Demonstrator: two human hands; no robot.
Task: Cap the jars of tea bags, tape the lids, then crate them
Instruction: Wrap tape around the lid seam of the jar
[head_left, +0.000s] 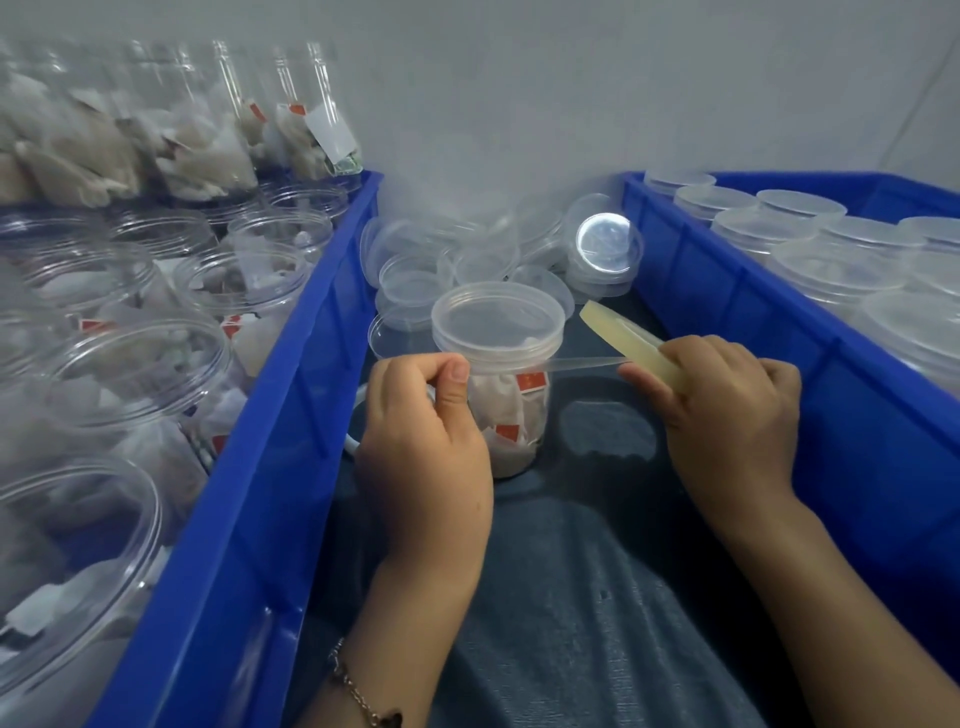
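Note:
A clear jar of tea bags stands upright between two blue crates, with a clear lid on it. My left hand grips the jar's left side, and its thumb presses a strip of clear tape against the seam under the lid. The strip runs rightward to a yellowish tape roll, seen edge-on, which my right hand holds.
The left blue crate holds several open jars of tea bags. In the right blue crate are several capped jars. A heap of loose clear lids lies behind the jar. My lap in grey cloth is below.

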